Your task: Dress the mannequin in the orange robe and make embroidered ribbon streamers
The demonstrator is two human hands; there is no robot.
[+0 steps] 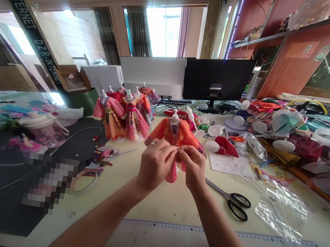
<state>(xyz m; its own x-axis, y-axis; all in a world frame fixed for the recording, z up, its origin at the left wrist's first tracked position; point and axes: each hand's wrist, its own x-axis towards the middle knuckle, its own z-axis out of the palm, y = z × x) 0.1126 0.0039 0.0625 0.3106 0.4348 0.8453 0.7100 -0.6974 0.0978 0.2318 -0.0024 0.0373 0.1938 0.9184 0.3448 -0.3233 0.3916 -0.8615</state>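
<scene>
Fingers: left hand (155, 165) and right hand (195, 166) meet tip to tip, thumbs and fingertips pinching at the waist front of the orange robe (187, 134); whether cloth or a thin tie lies between them is too small to tell
Orange robe: on a small white-necked form (175, 117), near the middle of the bench (122, 171); pink skirt (171, 174) below
Work on robe: sleeves, skirt and patterned collar trim (178, 127) look done; the waist front seems the part left, mostly hidden by the hands
Dressed forms (134, 118): clustered behind and to the left; several look finished, at least one belted at the waist
Ribbon scraps (96, 167): lying left of the hands; probably offcuts
Scissors (235, 202): right of the hands, untouched
Ruler (179, 227): along the near bench; marks show, numbers unreadable
Black monitor (216, 79): label on its back; too small to read
Cabinet stickers (303, 50): orange one illegible; green one perhaps "03"
Dark strip (22, 4): white capitals, "DZR-INTERNET", repeated; no other name legible
</scene>
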